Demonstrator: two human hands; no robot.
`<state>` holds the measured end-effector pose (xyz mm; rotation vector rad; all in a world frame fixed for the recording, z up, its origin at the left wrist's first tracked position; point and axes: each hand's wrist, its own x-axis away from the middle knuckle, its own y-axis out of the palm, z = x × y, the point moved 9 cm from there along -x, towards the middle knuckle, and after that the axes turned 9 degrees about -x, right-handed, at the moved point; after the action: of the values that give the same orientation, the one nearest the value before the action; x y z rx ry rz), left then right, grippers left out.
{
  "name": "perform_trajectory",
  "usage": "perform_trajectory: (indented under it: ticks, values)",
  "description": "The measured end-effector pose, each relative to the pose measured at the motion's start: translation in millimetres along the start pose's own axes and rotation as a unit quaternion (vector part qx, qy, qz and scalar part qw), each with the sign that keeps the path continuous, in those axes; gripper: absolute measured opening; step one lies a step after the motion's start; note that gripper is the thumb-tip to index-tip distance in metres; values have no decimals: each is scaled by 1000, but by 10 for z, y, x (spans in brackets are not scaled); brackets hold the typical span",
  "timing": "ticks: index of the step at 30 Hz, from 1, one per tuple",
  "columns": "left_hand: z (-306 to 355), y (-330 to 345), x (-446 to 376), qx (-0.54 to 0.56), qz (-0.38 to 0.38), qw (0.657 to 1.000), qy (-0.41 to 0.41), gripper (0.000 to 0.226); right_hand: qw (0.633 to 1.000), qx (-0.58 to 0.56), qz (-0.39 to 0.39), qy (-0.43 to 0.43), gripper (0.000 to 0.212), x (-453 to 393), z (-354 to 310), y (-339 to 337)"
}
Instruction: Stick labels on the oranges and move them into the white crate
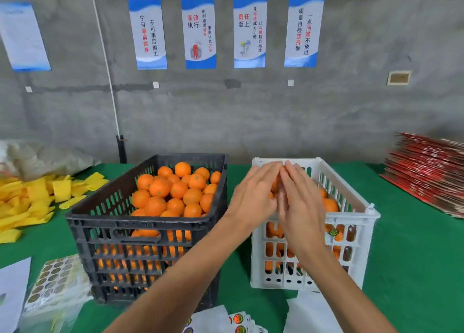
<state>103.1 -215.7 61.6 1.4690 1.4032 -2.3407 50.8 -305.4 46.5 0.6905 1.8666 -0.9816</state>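
Orange [276, 182], hands cupping, over white crate [361, 222]

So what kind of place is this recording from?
Probably a fruit packing workshop: a black crate heaped with oranges, sticker sheets on the green table, slogan posters on bare concrete.

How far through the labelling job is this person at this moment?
Partway. Done: the white crate already holds oranges, one showing a label through the slats. In hand: left hand and right hand meet around an orange above that crate. Left: the black crate is heaped with oranges.
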Motion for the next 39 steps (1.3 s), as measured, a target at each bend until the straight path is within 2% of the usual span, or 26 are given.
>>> perform_trajectory:
  ticks: [2, 4, 7, 9, 11, 14, 15, 17, 19, 21, 22, 24, 25, 27, 29, 31, 33, 36, 39]
  values:
    - [-81, 139, -141, -24, -70, 997, 11, 54, 999, 16, -31, 23, 42, -94, 42, 118]
    - [-375, 106, -210, -74, -99, 992, -11, 49, 999, 8, -43, 24, 32, -144, 7, 255]
    - [-1142, -119, -192, -134, -113, 977, -121, 38, 994, -65, -79, 41, 26, -214, -192, 625]
    - [-1671, -196, -62, -139, -170, 957, -192, 31, 976, -127, -143, 100, 26, -296, -354, 1016]
    - [-2097, -163, 154, -141, -286, 916, -244, 30, 943, -163, -241, 162, 25, -366, -538, 1469]
    - [-2488, -41, 532, -177, -471, 815, -286, 38, 911, -144, -340, 185, 28, -388, -786, 1967]
    - [-2547, 31, 671, -151, -520, 782, -309, 43, 905, -129, -363, 178, 29, -367, -836, 2084]
    - [-2524, 280, 918, -31, -591, 720, -362, 51, 903, -109, -375, 179, 33, -347, -828, 2211]
    - [-2368, 509, 1065, 63, -640, 667, -376, 40, 902, -141, -348, 212, 32, -384, -731, 2246]
    - [-2266, 618, 1104, 70, -669, 646, -360, 24, 905, -166, -316, 231, 29, -423, -661, 2220]
    - [-2274, 663, 1091, 69, -662, 656, -357, 25, 905, -169, -312, 235, 29, -421, -649, 2210]
    - [-2400, 730, 990, 55, -607, 705, -364, 37, 905, -172, -310, 237, 29, -401, -659, 2211]
    - [-2401, 732, 970, 53, -600, 712, -361, 40, 905, -174, -308, 237, 29, -393, -661, 2212]
    - [-2284, 756, 1038, 62, -650, 683, -327, 36, 904, -180, -305, 240, 28, -392, -652, 2219]
    - [-2323, 781, 1041, 21, -659, 679, -323, 30, 903, -188, -300, 243, 29, -386, -643, 2211]
    - [-2414, 783, 995, -49, -645, 698, -307, 42, 902, -195, -295, 245, 30, -377, -634, 2194]
    - [-2503, 757, 966, -94, -635, 701, -310, 49, 904, -197, -289, 245, 30, -389, -633, 2172]
    - [-2570, 680, 742, -144, -561, 760, -294, 44, 905, -196, -289, 242, 30, -396, -623, 2176]
    - [-2518, 667, 665, -170, -549, 778, -255, 53, 906, -192, -291, 241, 31, -378, -619, 2179]
